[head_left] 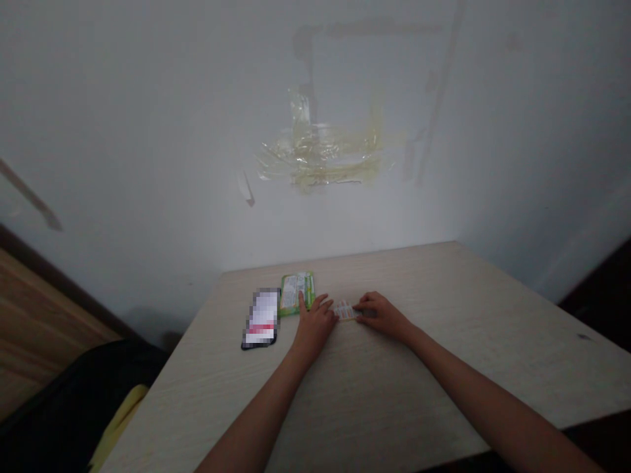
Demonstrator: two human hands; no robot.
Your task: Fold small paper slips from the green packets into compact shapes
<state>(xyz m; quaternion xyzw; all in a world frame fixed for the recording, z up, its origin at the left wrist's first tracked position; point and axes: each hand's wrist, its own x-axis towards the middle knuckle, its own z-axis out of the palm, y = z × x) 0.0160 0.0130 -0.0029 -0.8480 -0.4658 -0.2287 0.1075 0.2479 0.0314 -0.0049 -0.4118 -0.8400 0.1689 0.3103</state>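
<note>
A small pale card or packet (344,310) with red and yellow print lies flat on the light wooden table (444,309). My right hand (379,314) rests beside it with fingertips pinched on its right edge. My left hand (314,322) lies flat on the table, fingers stretched out, its fingertips touching the card's left edge and its index finger reaching over the corner of a green packet (296,291). A phone (261,318) with a lit screen lies to the left of my left hand.
The table stands against a white wall with yellowed tape remnants (320,148). A dark bag or seat with a yellow part (116,424) sits at the lower left, beside wooden furniture (34,315).
</note>
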